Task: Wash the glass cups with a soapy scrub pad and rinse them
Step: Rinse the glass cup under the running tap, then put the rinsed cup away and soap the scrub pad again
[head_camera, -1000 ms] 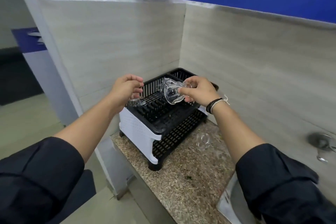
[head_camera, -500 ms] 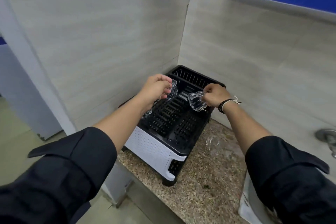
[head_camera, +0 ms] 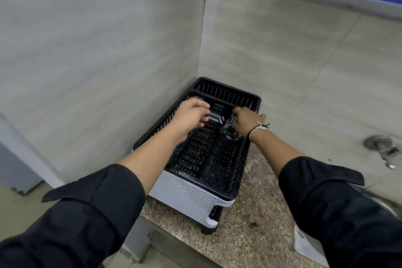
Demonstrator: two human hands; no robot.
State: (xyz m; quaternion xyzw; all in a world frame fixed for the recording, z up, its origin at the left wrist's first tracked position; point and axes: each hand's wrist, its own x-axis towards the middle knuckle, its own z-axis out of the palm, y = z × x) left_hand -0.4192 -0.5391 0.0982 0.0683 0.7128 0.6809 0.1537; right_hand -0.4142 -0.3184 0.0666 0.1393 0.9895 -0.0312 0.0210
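Speckled granite counter point(head_camera: 239, 243), tiled corner behind, black dish rack point(head_camera: 217, 172) centred. Right hand point(head_camera: 247, 123) pinching glass cup point(head_camera: 230, 131) low over rack's 1 o'clock end; left hand point(head_camera: 191, 118) curled at 11 o'clock, contents hidden. Wet glass, likely to slip and chip on slats.

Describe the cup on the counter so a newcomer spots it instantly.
Find the black dish rack in the tiled corner. On the speckled counter just right of it lies a clear glass cup, unheld, unlike the cup in the right hand.
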